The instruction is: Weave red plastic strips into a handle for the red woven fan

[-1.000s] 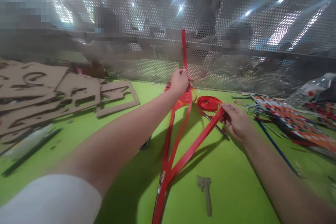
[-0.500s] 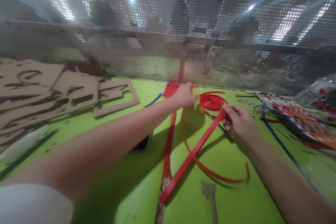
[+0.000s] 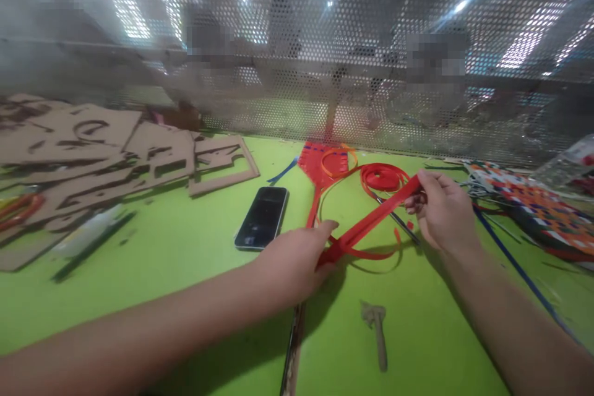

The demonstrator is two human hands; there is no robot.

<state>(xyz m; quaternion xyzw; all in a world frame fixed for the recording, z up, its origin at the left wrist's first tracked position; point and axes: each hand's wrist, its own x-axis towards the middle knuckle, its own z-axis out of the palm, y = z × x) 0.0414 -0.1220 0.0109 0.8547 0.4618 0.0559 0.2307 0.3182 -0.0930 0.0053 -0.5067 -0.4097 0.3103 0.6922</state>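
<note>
The right hand (image 3: pixel 444 211) pinches one end of the red strip (image 3: pixel 380 213), right of the frame's centre; the left hand (image 3: pixel 297 260) meets its lower part mid-frame, gripping or not, I can't tell.

One camera, worn on the person's head. Looks forward and down over the green table (image 3: pixel 195 229) from its near side; left forearm (image 3: pixel 153 334) and right forearm (image 3: pixel 503 315) enter low at either side. Both hands within arm's reach, near mid-view. Mesh screen (image 3: pixel 297 86) faces the lens beyond, across the upper part. Coverage wide: cardboard (image 3: pixel 104 130) far left, bottle (image 3: pixel 568 161) cut by the right edge.
</note>
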